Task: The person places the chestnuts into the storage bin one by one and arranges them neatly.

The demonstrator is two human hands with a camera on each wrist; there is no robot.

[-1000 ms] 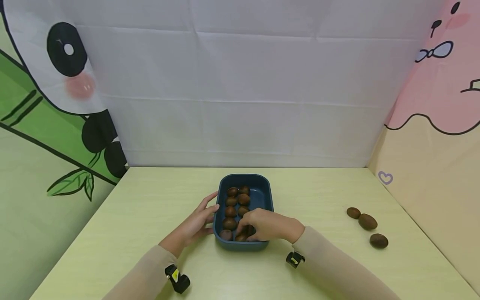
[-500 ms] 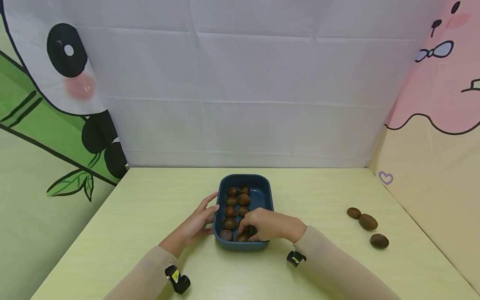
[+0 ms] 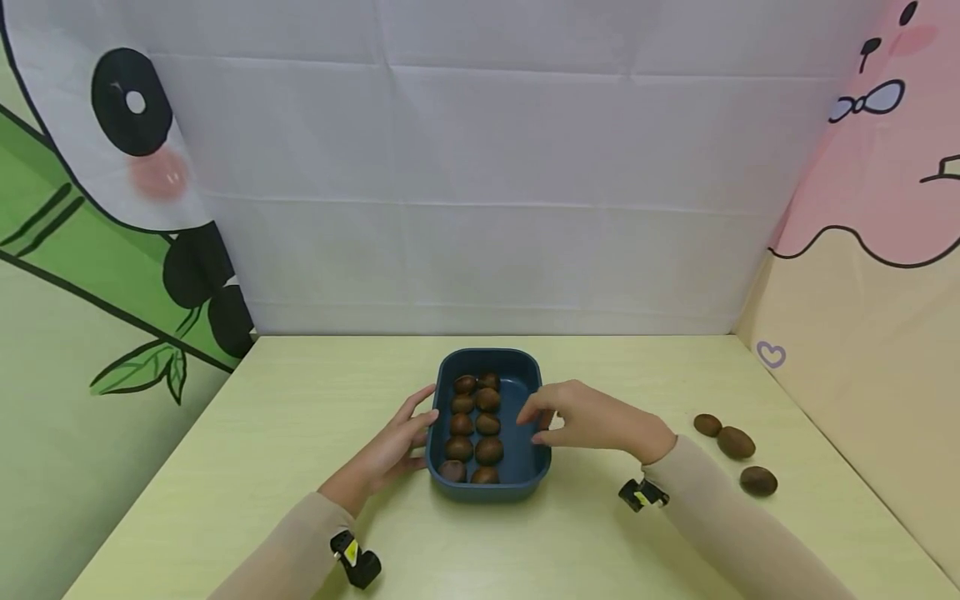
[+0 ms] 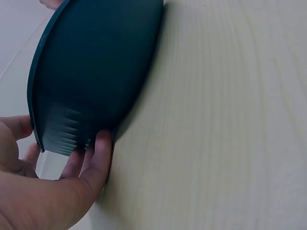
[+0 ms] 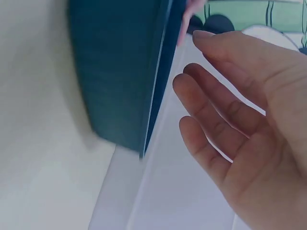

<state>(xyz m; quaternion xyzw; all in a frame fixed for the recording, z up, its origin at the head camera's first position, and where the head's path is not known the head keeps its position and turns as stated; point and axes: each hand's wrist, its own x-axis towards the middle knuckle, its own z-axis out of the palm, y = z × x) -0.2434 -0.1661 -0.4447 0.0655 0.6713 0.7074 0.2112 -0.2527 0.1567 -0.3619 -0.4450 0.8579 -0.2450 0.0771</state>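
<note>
A dark blue rectangular box (image 3: 527, 467) stands on the table, with two rows of smooth brown oval objects in it, nut-like or fruit-like, such as this front one (image 3: 489, 451). My left hand (image 3: 393, 442) rests against the box's left side; its fingers (image 4: 100, 151) touch the outer wall in the left wrist view. Over the box's right rim is my right hand (image 3: 585, 419), fingers loosely bent and apart. Nothing lies between those fingertips (image 5: 181, 86) in the right wrist view. The right part of the box's floor shows bare.
Several more brown ovals lie at the table's right: a small one (image 3: 707, 425), a larger one (image 3: 736, 443) touching it, and one nearer the front (image 3: 758, 482). A white cloth wall (image 3: 487, 208) rises behind the pale yellow table (image 3: 315, 375), with printed side panels.
My right hand has let go of a brown oval at the box's front and moved up and right to the rim. The ovals it covered now show. My left hand stays put.
</note>
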